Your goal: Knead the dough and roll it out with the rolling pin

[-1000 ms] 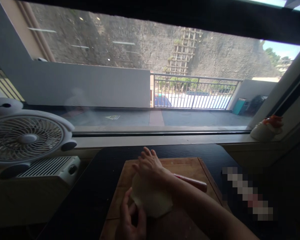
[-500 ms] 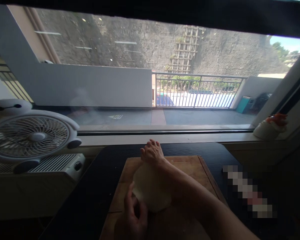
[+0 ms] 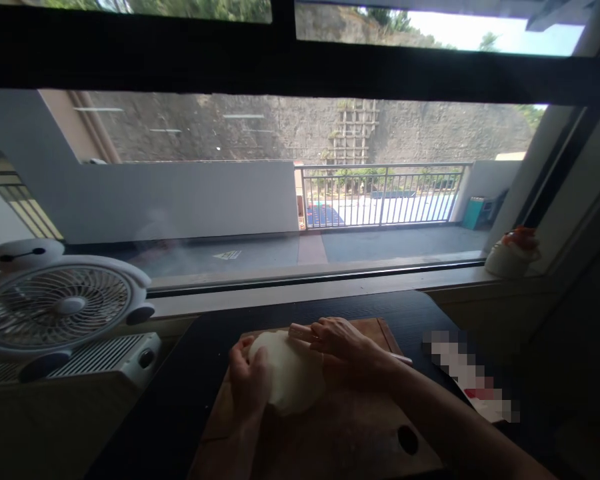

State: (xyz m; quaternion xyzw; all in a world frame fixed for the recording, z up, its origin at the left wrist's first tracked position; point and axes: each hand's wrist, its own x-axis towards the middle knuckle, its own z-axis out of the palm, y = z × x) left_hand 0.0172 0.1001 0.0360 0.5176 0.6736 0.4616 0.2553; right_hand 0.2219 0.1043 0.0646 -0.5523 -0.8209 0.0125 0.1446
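Note:
A flat, pale, roughly round sheet of dough (image 3: 295,380) lies on a wooden cutting board (image 3: 360,420). My left hand (image 3: 250,370) grips its left edge, the thumb on top and the fingers curled at the far side. Over the dough's far right edge, my right hand (image 3: 337,337) is closed around a thin wooden rolling pin (image 3: 300,332). The pin slants from the dough toward the right; my forearm covers its middle, and its other end shows beyond the arm.
The board rests on a dark table (image 3: 180,400). At the table's right lies a long, pixelated item (image 3: 465,373). A white fan (image 3: 65,307) stands at the left on a white slatted unit (image 3: 125,353). A white pot (image 3: 510,260) sits on the windowsill (image 3: 280,290).
My right hand has come back from the dough's far edge and now holds the rolling pin. My left hand has moved up along the left edge. The view has tilted upward.

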